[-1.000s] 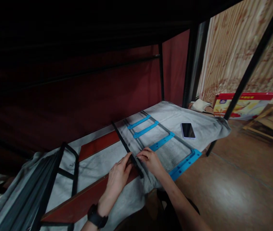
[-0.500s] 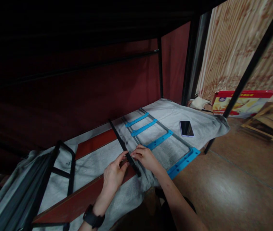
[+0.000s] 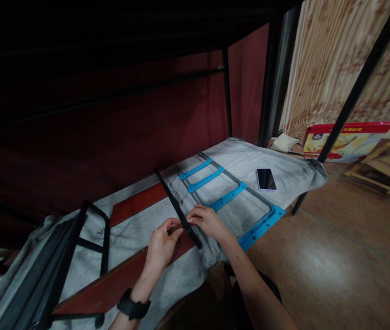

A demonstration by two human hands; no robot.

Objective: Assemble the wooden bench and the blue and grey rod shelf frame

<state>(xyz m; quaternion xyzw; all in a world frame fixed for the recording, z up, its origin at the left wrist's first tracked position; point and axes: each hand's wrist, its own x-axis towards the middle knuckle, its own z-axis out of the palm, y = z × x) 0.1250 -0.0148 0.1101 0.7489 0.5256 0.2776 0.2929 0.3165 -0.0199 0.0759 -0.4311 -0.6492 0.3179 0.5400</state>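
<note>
A slim black metal bar [image 3: 172,196] lies across the ends of two reddish-brown boards, the far board [image 3: 136,205] and the near board [image 3: 105,288]. My left hand [image 3: 162,240], with a black watch on its wrist, is at the bar's left side, thumb and forefinger pinched where bar and near board meet. From the right side, my right hand [image 3: 207,222] has its fingertips pinched against the bar. Whatever is between the fingertips is too small or hidden to name. A black tubular frame [image 3: 104,243] stands at the boards' left end.
A grey cloth [image 3: 239,156] covers the surface. To the right lie a blue-and-grey ladder-like frame [image 3: 229,197] and a phone [image 3: 266,179]. Black posts [image 3: 356,91] and an overhead structure surround the space. A wooden rack [image 3: 387,169] and a printed box [image 3: 349,142] are on the floor.
The view has shifted slightly. Both hands stay at the black bar, with the left thumb and forefinger now closer together.
</note>
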